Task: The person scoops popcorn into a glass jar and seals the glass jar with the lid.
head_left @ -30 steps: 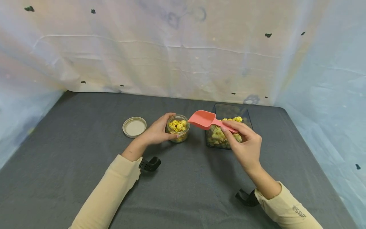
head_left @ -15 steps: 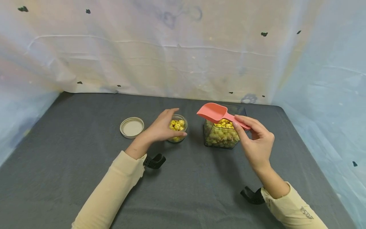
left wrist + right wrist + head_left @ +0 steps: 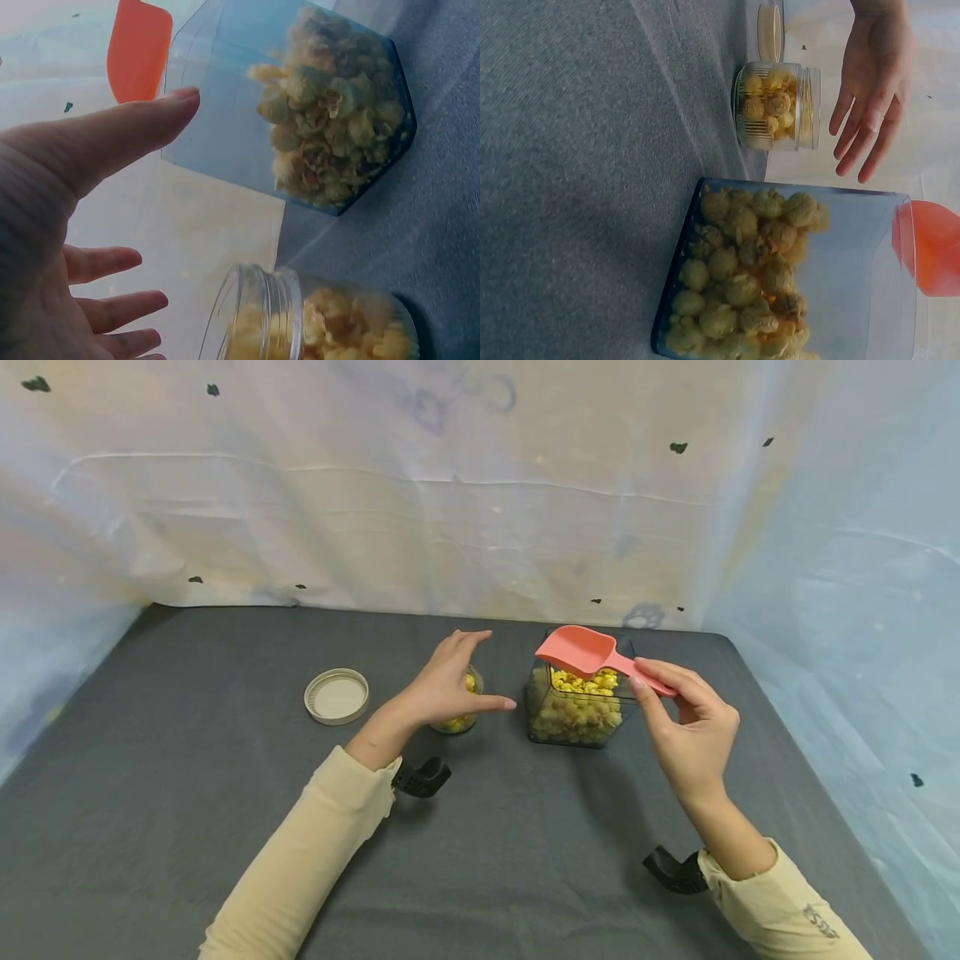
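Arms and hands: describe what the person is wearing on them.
Both arms wear long cream sleeves, left sleeve and right sleeve; the right one bears small dark lettering near the cuff. A black perforated strap mount sits at the left wrist, another at the right. Left hand and right hand are bare.

jars: I count one (image 3: 459,710)
lids: one (image 3: 336,696)
scoops: one (image 3: 592,654)
popcorn tubs: one (image 3: 573,714)
hands: two (image 3: 442,685) (image 3: 690,727)

Lid (image 3: 336,696) lies left of jar (image 3: 459,720), popcorn container (image 3: 573,714) to its right.
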